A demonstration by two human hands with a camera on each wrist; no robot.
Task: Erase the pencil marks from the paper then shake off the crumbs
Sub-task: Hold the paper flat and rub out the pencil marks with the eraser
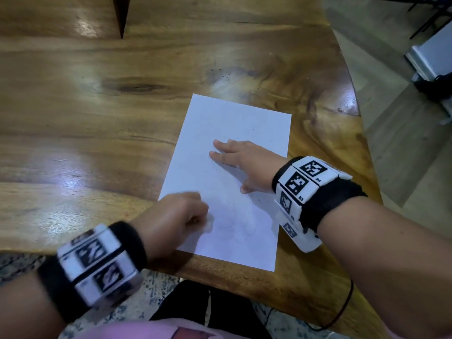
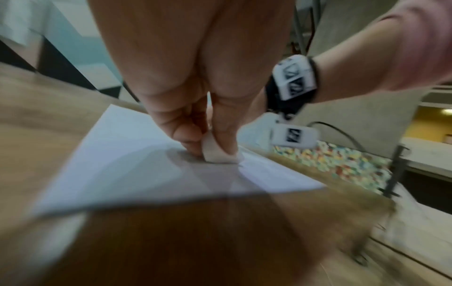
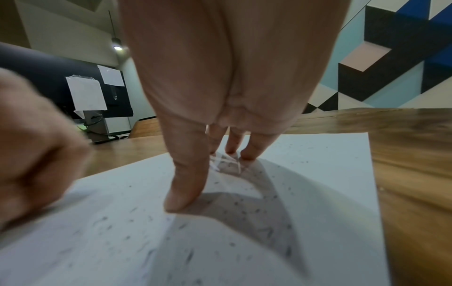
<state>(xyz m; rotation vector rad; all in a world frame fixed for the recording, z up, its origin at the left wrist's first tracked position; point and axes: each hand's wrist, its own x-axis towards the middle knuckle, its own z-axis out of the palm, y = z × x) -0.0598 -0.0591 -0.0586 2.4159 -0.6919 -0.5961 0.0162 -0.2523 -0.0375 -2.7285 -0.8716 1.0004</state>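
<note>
A white sheet of paper point(image 1: 234, 172) lies on the wooden table point(image 1: 97, 118) near its front edge. My left hand point(image 1: 181, 216) pinches a white eraser point(image 2: 217, 152) between thumb and fingers and presses it on the paper's near left part; the hand is blurred. My right hand point(image 1: 239, 160) lies flat on the middle of the sheet with straight fingers point(image 3: 186, 185) pressing it down. Dark eraser crumbs point(image 3: 239, 205) are scattered over the paper point(image 3: 305, 174). Faint pencil traces point(image 1: 234, 228) show near the eraser.
The table's front edge point(image 1: 220, 272) runs just below the paper, and its right edge point(image 1: 364, 133) curves away close by. A thin black cable point(image 1: 342, 307) hangs off the near right. A dark wedge-shaped gap point(image 1: 121, 13) is at the far left.
</note>
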